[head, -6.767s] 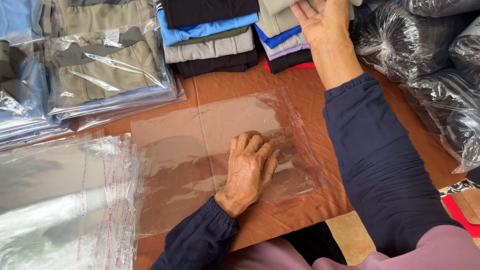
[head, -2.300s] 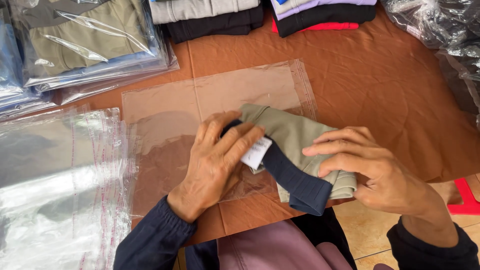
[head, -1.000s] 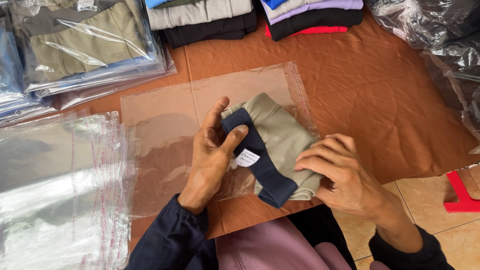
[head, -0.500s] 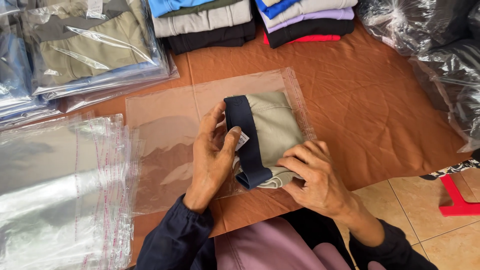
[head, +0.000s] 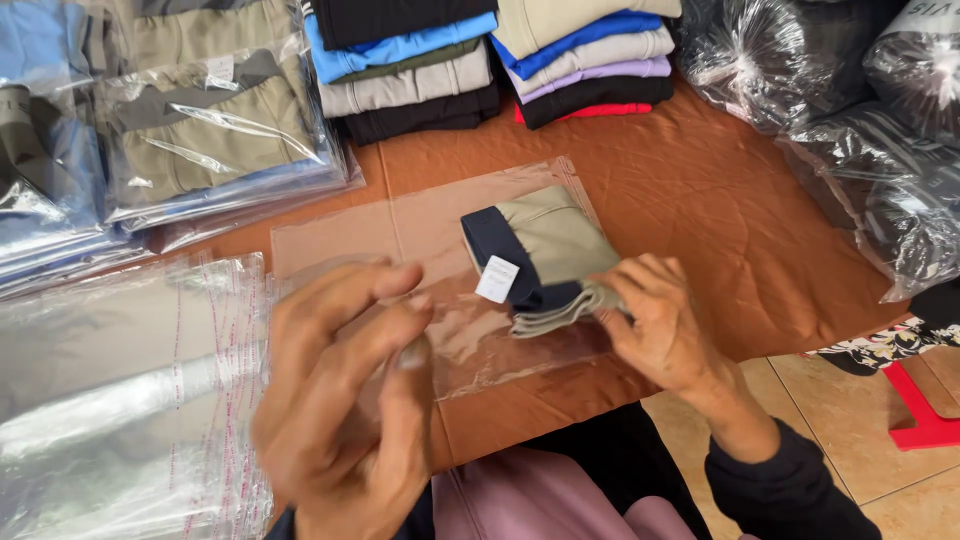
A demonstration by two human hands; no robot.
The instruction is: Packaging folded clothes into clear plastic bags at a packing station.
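A folded olive garment (head: 555,240) with a navy waistband and a white tag lies on a clear plastic bag (head: 400,225) spread on the brown surface. My right hand (head: 655,325) grips the garment's near edge. My left hand (head: 340,395) is raised close to the camera and blurred. Its fingers and thumb are pinched together at the bag's near edge, which looks lifted.
A stack of empty clear bags (head: 110,400) lies at the left. Bagged garments (head: 200,130) are piled at the back left, and folded garments (head: 500,55) in several colours at the back. Dark bundles in plastic (head: 870,110) sit at the right. A tiled floor (head: 860,420) shows beyond the surface's edge.
My left hand has left the garment and risen toward the camera, pinching the bag's near edge. My right hand still holds the garment, now lying further onto the bag.
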